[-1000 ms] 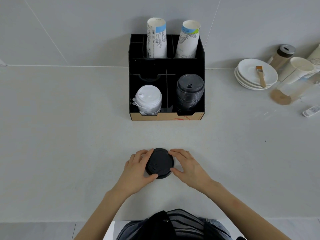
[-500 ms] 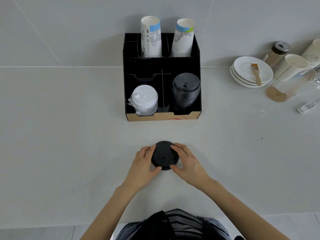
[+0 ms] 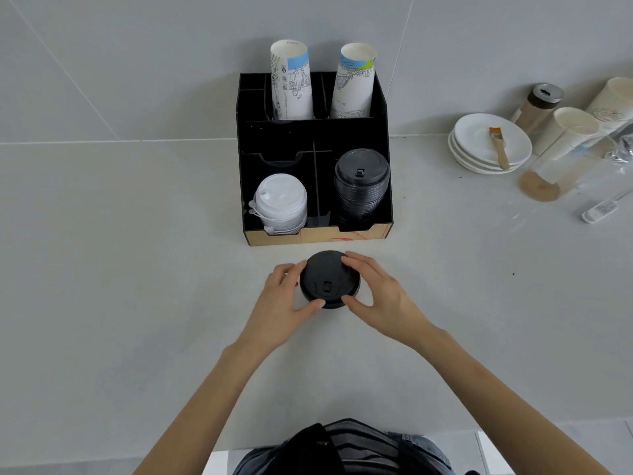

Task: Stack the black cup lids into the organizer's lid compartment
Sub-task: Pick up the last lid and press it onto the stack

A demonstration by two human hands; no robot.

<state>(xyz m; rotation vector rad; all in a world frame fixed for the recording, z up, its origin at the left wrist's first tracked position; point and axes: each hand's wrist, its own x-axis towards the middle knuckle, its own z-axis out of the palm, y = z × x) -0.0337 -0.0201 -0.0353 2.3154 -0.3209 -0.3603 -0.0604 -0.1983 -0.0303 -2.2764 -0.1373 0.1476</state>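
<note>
A small pile of black cup lids [image 3: 329, 279] is held between both hands just in front of the black organizer [image 3: 382, 108]. My left hand [image 3: 284, 303] grips its left side with thumb and fingers. My right hand [image 3: 376, 293] grips its right side, fingers over the far rim. A tall stack of black lids [image 3: 361, 185] fills the organizer's front right compartment. White lids [image 3: 281, 202] sit in the front left compartment.
Two printed paper cup stacks [image 3: 291, 84] stand in the organizer's back row. At the right are stacked white saucers [image 3: 479, 149] with a brush [image 3: 498, 147], a shaker jar [image 3: 537, 108], paper cups [image 3: 568, 132] and a small white device [image 3: 599, 210].
Both hands have carried the black lids away from me, toward the organizer's front edge. The lids are now close to the cardboard front.
</note>
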